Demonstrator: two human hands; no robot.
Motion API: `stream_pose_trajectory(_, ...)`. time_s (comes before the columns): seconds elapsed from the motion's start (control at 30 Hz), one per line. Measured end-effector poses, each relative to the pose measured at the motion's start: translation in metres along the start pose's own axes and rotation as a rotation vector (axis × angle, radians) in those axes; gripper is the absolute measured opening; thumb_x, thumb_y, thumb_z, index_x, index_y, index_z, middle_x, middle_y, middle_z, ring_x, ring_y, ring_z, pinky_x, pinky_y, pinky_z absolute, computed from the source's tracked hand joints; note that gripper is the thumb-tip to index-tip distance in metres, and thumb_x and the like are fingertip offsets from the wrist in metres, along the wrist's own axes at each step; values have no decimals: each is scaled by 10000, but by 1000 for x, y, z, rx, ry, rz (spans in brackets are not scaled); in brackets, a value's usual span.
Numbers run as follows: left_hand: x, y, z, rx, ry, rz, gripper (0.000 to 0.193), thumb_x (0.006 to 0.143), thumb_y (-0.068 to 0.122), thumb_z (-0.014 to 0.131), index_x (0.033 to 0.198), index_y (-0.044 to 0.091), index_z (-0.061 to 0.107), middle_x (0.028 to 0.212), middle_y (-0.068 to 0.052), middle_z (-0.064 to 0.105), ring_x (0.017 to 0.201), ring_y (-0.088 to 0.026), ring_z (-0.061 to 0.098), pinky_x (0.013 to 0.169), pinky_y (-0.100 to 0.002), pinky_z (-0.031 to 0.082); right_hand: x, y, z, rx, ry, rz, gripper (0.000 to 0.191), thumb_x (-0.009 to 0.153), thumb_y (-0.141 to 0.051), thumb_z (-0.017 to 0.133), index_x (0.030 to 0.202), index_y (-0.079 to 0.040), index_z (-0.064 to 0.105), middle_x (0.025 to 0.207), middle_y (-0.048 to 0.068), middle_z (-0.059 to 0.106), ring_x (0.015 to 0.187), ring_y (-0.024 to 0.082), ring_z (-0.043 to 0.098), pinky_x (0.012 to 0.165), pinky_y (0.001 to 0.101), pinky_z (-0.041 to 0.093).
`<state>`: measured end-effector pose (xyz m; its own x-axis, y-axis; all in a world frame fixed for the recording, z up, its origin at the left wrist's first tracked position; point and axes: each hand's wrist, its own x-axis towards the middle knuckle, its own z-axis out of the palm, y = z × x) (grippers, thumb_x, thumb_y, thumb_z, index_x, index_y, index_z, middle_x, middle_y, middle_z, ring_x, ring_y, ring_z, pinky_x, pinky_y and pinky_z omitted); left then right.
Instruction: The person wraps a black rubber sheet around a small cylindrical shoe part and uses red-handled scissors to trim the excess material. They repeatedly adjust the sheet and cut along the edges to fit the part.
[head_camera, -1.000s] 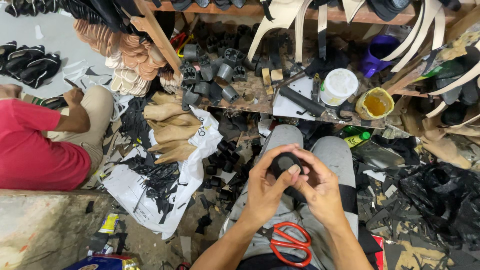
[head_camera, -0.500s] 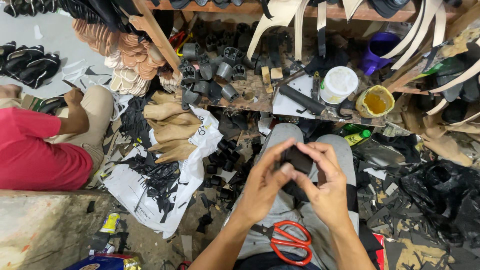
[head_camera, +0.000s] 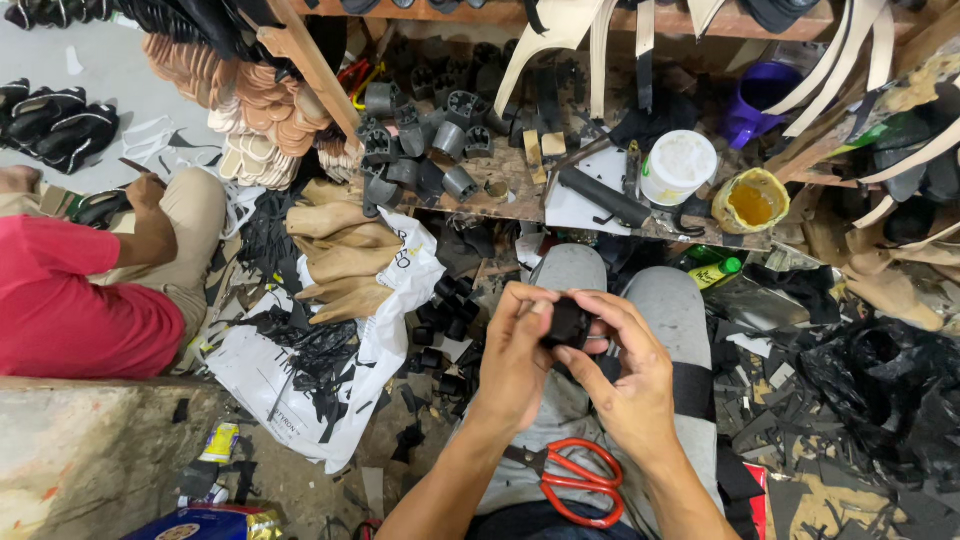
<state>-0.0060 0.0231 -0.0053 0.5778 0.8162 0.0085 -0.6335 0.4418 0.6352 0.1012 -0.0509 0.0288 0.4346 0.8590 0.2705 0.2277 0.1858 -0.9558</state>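
Both my hands are raised over my lap, pinching a small black heel block (head_camera: 568, 322) between them. My left hand (head_camera: 516, 352) grips its left side with thumb and fingers. My right hand (head_camera: 628, 372) curls around its right side and underside. Red-handled scissors (head_camera: 580, 480) lie on my lap below the hands, on my grey trousers (head_camera: 660, 300). A black strip (head_camera: 690, 388) lies across my right thigh.
A low wooden bench (head_camera: 520, 185) ahead holds several black heels (head_camera: 420, 140), a white tub (head_camera: 678, 165), a yellow glue pot (head_camera: 750, 200) and a black tube (head_camera: 603, 196). Wooden shoe lasts (head_camera: 345, 255) sit on white sacking. A person in red (head_camera: 70, 300) sits at left. Black offcuts litter the floor.
My hands have turned the black heel block and lifted it slightly; the fingers have regripped, with the left thumb now over its top.
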Motion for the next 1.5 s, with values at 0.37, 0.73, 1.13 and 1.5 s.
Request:
stream_pose_trajectory(0.37, 2, 13, -4, -127, -1, -280, 337, 1080, 270, 542, 1333, 58, 478, 1205, -164, 645, 1041, -270, 685, 928, -403, 587, 1, 39, -16, 439, -11, 307, 505, 1132, -343, 459, 1492, -26, 618, 1151, 62, 643, 953, 119, 535, 919, 249, 453)
stream_pose_trajectory(0.73, -4, 2, 4, -38, 25, -226, 256, 1084, 198, 549, 1291, 60, 487, 1161, -113, 640, 1015, -163, 652, 944, -390, 577, 6, 8, -5, 26, -34, 249, 577, 910, -146, 699, 1468, -98, 562, 1185, 46, 626, 895, 95, 547, 740, 225, 451)
stream_pose_trajectory(1.13, -3, -9, 0, -230, 67, -230, 291, 1020, 178, 603, 1269, 88, 482, 1205, -128, 656, 1074, -222, 683, 970, -431, 581, 11, 15, -16, 137, -47, 232, 466, 1040, -224, 438, 1431, -39, 610, 1246, 77, 660, 1051, 114, 586, 870, 230, 461)
stream_pose_trajectory(1.5, -13, -22, 1, -248, 90, -95, 365, 1023, 155, 655, 1308, 94, 435, 1196, -134, 635, 1047, -303, 709, 942, -358, 563, 4, 5, -3, 123, 26, 190, 485, 848, 65, 612, 1320, -36, 659, 1221, 76, 662, 1025, 114, 631, 875, 231, 514)
